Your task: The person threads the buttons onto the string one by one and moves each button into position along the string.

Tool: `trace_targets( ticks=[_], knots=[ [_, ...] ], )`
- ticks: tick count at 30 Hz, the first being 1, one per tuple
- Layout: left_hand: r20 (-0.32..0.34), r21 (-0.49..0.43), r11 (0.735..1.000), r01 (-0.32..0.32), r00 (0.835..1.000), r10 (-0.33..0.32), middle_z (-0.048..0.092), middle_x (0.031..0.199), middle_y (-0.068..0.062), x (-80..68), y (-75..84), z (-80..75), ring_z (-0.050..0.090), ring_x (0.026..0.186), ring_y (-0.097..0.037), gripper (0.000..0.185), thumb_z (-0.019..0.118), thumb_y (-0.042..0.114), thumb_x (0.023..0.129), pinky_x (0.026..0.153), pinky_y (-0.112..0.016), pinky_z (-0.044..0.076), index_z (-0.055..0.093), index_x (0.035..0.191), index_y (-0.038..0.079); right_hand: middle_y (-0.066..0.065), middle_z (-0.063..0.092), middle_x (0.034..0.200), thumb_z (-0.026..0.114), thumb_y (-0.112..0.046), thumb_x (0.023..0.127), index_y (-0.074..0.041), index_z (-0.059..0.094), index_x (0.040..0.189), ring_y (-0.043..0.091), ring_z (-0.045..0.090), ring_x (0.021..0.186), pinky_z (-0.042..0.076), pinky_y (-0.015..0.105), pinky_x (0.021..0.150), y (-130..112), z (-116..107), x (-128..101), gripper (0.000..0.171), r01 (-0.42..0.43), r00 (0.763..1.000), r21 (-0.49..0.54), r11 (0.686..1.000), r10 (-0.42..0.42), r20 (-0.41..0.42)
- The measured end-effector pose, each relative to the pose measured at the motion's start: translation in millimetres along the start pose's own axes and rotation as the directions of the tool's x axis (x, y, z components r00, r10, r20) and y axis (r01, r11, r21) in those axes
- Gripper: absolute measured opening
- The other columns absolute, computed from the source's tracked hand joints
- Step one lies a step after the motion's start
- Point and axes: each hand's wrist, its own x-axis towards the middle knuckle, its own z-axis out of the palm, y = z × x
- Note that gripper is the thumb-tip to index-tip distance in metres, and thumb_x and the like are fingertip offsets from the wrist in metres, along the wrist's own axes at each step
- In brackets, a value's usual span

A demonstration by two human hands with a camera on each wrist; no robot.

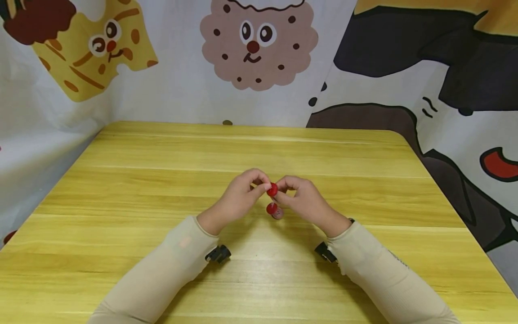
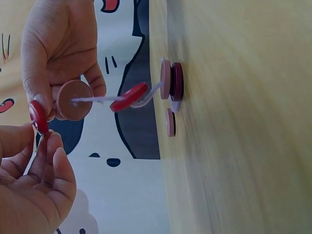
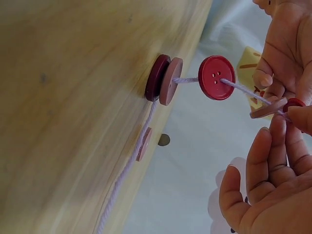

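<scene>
My left hand pinches a small red button between thumb and fingers, above the middle of the table. From the other side my right hand pinches the same button, thumb on its rim. A pale purple string runs down from there. On it hang a brownish-pink button beside the fingers, then a red four-hole button lower down. At the lower end, a pink button and a dark red button lie face to face near the tabletop.
Another pink button is near the table surface, apart from that pair; whether it is threaded I cannot tell. A length of string trails past it. Black devices sit at both wrists. A cartoon-printed cloth hangs behind the wooden table.
</scene>
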Motion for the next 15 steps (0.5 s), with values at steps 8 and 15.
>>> trace_targets(
  ticks=[8, 15],
  knots=[
    [-0.016, 0.003, 1.0, -0.008, 1.0, 0.008, 0.06, 0.1, -0.005, -0.7, 2.4, -0.1, 0.055, 0.097, -0.019, 0.007, 0.054, 0.01, 0.099, 0.082, -0.034, 0.047, 0.06, 0.098, 0.006, 0.003, 0.063, 0.092, 0.066, -0.017, 0.092, -0.009, 0.068, 0.092, 0.019, 0.055, 0.092, 0.044, 0.038, 0.081, -0.1, 0.7, -0.9, 0.008, -0.001, 1.0, 0.004, 1.0, 0.001, 0.0],
    [-0.028, 0.019, 1.0, -0.02, 0.999, 0.02, 0.059, 0.101, -0.005, -1.4, 2.8, 0.0, 0.054, 0.095, -0.019, 0.008, 0.054, 0.011, 0.099, 0.08, -0.034, 0.047, 0.06, 0.098, 0.006, 0.002, 0.064, 0.094, 0.065, -0.015, 0.091, -0.01, 0.068, 0.091, 0.02, 0.054, 0.095, 0.039, 0.049, 0.092, 2.9, 1.7, -1.2, 0.005, 0.006, 1.0, 0.005, 1.0, -0.006, 0.004]
  ],
)
